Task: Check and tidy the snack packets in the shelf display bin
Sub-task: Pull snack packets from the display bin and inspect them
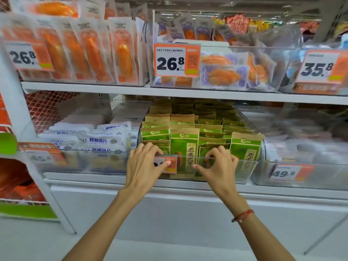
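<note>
Both hands grip the bin's clear front rim: left hand (pixel 146 162) over the price tag (pixel 168 164), right hand (pixel 218 164) beside it. Behind the fingers stand green packets (pixel 184 146), rows uneven. Tidying appears barely begun; next, straighten the front packets.

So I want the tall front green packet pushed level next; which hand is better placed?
Probably the left hand: its fingers curl over the clear bin rim right beside that green packet; the right hand sits past it, over lower packets.
</note>
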Motion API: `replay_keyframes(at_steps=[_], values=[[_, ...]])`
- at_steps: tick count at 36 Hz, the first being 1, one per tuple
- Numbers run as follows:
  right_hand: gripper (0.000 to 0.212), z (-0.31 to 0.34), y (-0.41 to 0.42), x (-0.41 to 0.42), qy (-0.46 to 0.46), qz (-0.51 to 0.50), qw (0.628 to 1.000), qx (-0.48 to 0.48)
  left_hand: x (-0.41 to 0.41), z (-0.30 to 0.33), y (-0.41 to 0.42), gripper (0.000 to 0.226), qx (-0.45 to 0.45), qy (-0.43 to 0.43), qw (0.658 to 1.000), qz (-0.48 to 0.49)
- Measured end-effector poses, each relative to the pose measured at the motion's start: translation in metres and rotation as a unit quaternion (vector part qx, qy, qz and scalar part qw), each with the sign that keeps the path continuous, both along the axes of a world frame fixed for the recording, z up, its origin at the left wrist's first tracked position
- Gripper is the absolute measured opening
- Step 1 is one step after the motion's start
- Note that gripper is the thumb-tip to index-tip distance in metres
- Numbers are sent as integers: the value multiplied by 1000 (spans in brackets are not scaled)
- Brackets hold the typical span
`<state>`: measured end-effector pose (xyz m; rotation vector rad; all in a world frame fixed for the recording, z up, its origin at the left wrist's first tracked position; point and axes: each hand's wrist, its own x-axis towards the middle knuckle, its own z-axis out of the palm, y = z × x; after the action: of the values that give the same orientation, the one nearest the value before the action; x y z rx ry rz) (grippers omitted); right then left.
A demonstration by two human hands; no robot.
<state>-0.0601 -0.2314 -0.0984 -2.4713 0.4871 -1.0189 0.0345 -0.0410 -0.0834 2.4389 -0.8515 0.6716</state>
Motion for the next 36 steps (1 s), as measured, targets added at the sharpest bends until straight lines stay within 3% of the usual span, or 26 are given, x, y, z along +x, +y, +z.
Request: replay_keyframes(at_steps=[6,12,28,36], values=[[45,4,1,2,-32,9,999,15,4,11,1,34,-22,12,1000,-17],[42,27,4,-5,-67,7,998,-15,5,24,7,34,-41,-59,997,-29],[42,19,31,-73,-23,13,999,-25,-71,4,35,37,-63,-75,995,-17],[44,16,38,-88,-17,-7,996,-90,-79,6,47,38,-41,-123,991,-25]])
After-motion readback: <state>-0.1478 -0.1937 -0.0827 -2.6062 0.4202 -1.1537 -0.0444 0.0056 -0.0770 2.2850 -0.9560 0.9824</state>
